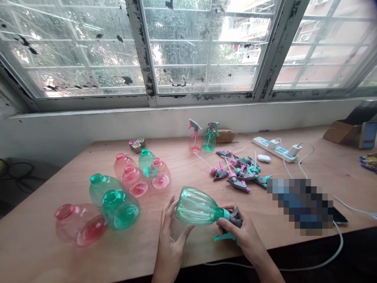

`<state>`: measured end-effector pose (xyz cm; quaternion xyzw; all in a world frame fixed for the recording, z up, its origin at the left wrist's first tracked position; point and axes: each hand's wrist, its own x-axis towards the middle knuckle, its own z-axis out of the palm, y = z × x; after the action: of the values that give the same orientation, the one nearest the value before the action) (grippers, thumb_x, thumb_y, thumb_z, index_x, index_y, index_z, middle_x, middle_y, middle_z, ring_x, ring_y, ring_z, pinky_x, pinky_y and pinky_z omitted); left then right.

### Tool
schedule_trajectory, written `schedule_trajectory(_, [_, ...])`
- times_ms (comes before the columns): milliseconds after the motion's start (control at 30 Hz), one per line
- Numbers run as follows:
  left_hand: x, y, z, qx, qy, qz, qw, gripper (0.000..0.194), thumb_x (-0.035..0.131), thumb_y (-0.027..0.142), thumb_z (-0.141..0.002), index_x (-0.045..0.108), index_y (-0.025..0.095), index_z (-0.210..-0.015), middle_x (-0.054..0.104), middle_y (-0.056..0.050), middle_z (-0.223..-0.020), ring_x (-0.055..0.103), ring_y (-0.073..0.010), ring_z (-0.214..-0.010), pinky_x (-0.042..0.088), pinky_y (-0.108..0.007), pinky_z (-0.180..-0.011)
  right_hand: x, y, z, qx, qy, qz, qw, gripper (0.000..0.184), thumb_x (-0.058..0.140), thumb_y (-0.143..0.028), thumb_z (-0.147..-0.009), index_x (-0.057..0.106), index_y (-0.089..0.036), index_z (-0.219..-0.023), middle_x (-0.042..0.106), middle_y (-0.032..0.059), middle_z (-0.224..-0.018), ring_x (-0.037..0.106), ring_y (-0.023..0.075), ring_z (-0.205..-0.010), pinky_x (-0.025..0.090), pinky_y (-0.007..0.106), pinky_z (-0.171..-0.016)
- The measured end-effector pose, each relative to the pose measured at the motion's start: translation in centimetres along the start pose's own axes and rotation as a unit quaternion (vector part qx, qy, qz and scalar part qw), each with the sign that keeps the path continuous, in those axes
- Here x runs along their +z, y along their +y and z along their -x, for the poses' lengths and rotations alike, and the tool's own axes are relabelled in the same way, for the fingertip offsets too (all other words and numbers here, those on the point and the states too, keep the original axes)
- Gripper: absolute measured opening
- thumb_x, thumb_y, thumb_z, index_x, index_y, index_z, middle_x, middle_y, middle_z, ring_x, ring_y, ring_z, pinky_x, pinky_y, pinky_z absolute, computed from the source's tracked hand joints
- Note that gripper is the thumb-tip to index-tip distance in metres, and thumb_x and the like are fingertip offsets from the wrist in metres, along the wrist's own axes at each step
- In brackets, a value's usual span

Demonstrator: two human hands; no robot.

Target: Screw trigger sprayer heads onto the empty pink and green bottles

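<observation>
Bottle (196,206) of see-through green, seen in the head view, lies sideways between the two hands over the near part of the table (184,173), its base toward the left hand (173,239) and its neck toward the right hand (243,234). The right thumb and fingers pinch around the grey and teal spray head (235,217) at that neck, with the teal trigger (226,236) underneath. The left fingers are spread and curved beside the base; whether they touch it, I cannot tell. Off to the left are seven open-necked bottles (120,214), four pink and three green. Beyond the right hand, loose spray heads (239,184) lie heaped near a white case (264,158). Farther back, a pink spray bottle (195,142) and a green spray bottle (209,140) stand upright side by side.
</observation>
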<state>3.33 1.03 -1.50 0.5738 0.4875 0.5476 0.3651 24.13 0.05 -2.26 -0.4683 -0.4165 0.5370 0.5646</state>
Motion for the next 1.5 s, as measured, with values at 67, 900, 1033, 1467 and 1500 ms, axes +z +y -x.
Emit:
schedule_trajectory(67, [0.00, 0.03, 0.15, -0.002, -0.010, -0.002, 1.000, 0.069, 0.078, 0.035, -0.081, 0.046, 0.035, -0.142, 0.041, -0.005, -0.156, 0.032, -0.0292, -0.148, 0.022, -0.050, -0.123, 0.06, 0.00, 0.09, -0.003, -0.004, 0.005, 1.000, 0.042, 0.084, -0.046, -0.074, 0.066, -0.017, -0.099, 0.068, -0.0027, -0.059, 0.064, 0.0184, -0.057, 0.056, 0.031, -0.060])
schedule_trajectory(900, [0.24, -0.15, 0.01, 0.015, 0.027, -0.020, 0.999, 0.067, 0.078, 0.039, -0.080, 0.048, 0.036, -0.140, 0.045, -0.004, -0.151, 0.036, -0.0309, -0.145, 0.024, -0.050, -0.122, 0.42, -0.06, 0.25, -0.023, 0.008, 0.025, 0.999, 0.040, 0.087, -0.043, -0.070, 0.068, -0.020, -0.097, 0.067, -0.0033, -0.064, 0.065, 0.0182, -0.059, 0.060, 0.030, -0.057])
schedule_trajectory(1033, [0.25, 0.11, 0.14, 0.033, 0.018, -0.042, 0.998, 0.064, 0.076, 0.037, -0.082, 0.047, 0.041, -0.139, 0.043, -0.001, -0.153, 0.035, -0.0281, -0.146, 0.025, -0.048, -0.121, 0.21, -0.20, 0.21, -0.013, 0.001, 0.007, 1.000, 0.040, 0.085, -0.046, -0.073, 0.067, -0.019, -0.097, 0.066, -0.0040, -0.058, 0.064, 0.0176, -0.055, 0.059, 0.030, -0.058])
schedule_trajectory(1467, [0.17, -0.62, 0.06, 0.043, 0.010, -0.096, 0.994, 0.067, 0.072, 0.039, -0.086, 0.039, 0.042, -0.144, 0.039, -0.002, -0.155, 0.032, -0.0280, -0.146, 0.025, -0.053, -0.121, 0.17, -0.08, 0.15, -0.016, -0.009, 0.028, 0.999, 0.036, 0.084, -0.040, -0.075, 0.067, -0.019, -0.098, 0.068, -0.0034, -0.062, 0.066, 0.0174, -0.058, 0.058, 0.030, -0.061])
schedule_trajectory(1500, [0.16, -0.64, 0.12, 0.050, 0.014, -0.099, 0.994, 0.068, 0.073, 0.039, -0.085, 0.040, 0.042, -0.144, 0.039, -0.002, -0.155, 0.033, -0.0282, -0.146, 0.025, -0.053, -0.121, 0.07, -0.07, 0.14, -0.013, -0.015, 0.022, 1.000, 0.036, 0.084, -0.041, -0.076, 0.066, -0.019, -0.099, 0.068, -0.0033, -0.060, 0.066, 0.0174, -0.057, 0.058, 0.030, -0.061])
